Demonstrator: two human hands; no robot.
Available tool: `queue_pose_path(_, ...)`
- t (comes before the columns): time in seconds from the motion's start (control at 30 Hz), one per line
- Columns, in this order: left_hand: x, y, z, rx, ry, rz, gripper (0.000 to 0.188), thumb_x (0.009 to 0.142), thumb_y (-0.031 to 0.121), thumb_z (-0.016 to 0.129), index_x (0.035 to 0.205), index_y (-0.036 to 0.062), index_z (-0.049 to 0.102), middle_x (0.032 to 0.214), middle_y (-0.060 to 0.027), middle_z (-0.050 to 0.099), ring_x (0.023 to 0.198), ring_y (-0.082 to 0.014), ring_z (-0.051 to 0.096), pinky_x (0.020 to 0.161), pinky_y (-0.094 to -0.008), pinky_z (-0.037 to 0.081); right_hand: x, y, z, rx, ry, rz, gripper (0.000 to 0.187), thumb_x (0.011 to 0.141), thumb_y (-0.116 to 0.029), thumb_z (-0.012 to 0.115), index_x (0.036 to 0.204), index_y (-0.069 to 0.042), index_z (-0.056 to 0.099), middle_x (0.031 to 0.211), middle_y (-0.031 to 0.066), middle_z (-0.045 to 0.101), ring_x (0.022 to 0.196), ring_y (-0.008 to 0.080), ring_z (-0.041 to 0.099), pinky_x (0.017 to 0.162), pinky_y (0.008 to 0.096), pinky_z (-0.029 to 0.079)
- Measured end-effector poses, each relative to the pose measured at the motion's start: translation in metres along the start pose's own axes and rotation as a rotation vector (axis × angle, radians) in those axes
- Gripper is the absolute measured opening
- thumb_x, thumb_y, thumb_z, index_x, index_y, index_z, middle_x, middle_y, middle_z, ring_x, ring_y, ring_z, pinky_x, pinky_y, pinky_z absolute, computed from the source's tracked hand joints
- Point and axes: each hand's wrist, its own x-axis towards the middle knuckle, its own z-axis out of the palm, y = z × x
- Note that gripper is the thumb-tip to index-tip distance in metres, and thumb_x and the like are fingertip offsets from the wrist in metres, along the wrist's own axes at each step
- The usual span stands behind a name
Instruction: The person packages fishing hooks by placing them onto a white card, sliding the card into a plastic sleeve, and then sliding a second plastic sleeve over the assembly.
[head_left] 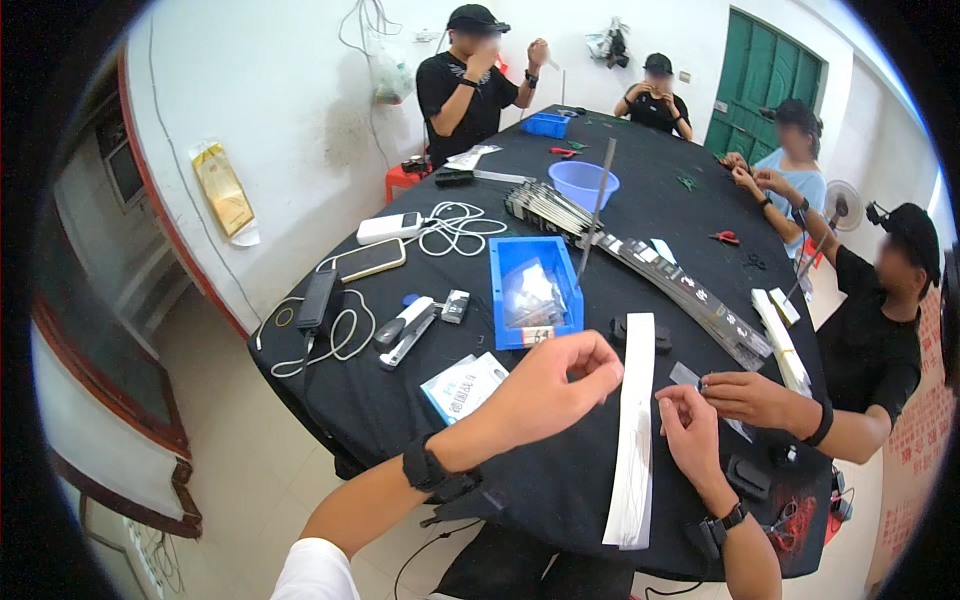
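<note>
My left hand [565, 375] is raised over the table, its thumb and fingers curled into a pinch. Whatever lies between those fingertips is too small to make out. Lower and to the right, my right hand [690, 430] also pinches with thumb and forefinger; anything in that grip cannot be made out either. Between the two hands lies a long white paper strip [630, 430] with fine dark strands along its lower part. Just beyond my left hand stands a blue plastic bin [500, 300] holding clear plastic bags [533, 290] and a small box.
A co-worker's hand [745, 398] works close to my right hand. A stapler [408, 330], phone [370, 260], white power bank [389, 228] and cables lie left on the black-covered table [440, 300]. A thin metal rod [597, 210] stands upright behind the bin, near a purple basin [583, 186].
</note>
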Motion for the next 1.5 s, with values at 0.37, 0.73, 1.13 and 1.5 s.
queue_pose_path(0.37,-0.095,0.055,-0.025,0.039,-0.162,0.497,0.014,0.094,0.018,0.069,0.09,0.0046,0.069,0.085,-0.0072,0.069,0.069,-0.0136,0.064,0.058,-0.0311,0.049,0.005,0.005,0.006,0.034,-0.008,-0.066,0.014,0.1,-0.009,0.063,0.105,0.003,0.065,0.075,0.0056,0.067,0.066,0.0071,0.058,0.059,0.0264,0.047)
queue_pose_path(0.73,-0.059,0.027,0.006,-0.241,-0.028,0.575,0.016,0.097,0.02,0.063,0.097,0.0055,0.069,0.092,-0.0072,0.069,0.075,-0.0144,0.064,0.061,-0.0318,0.05,0.005,-0.004,-0.001,-0.041,-0.04,-0.153,0.016,0.098,-0.01,0.062,0.106,0.004,0.063,0.066,0.0091,0.06,0.057,0.0127,0.054,0.056,0.0319,0.043)
queue_pose_path(1.13,-0.044,0.03,-0.006,-0.302,0.283,0.525,0.021,0.1,0.022,0.057,0.104,0.0066,0.07,0.1,-0.0071,0.069,0.081,-0.0153,0.064,0.064,-0.0327,0.05,0.004,-0.006,-0.002,-0.022,-0.087,-0.139,0.015,0.098,-0.01,0.063,0.107,0.003,0.063,0.073,0.0125,0.065,0.061,0.0167,0.059,0.059,0.0337,0.047)
queue_pose_path(1.5,-0.05,0.065,-0.065,-0.16,0.749,0.513,0.027,0.103,0.024,0.051,0.11,0.0075,0.071,0.108,-0.0071,0.068,0.087,-0.0162,0.063,0.067,-0.0334,0.051,0.002,-0.009,0.002,-0.064,-0.116,-0.157,0.016,0.098,-0.01,0.062,0.111,0.0,0.064,0.076,0.012,0.067,0.061,0.0145,0.059,0.059,0.0314,0.047)
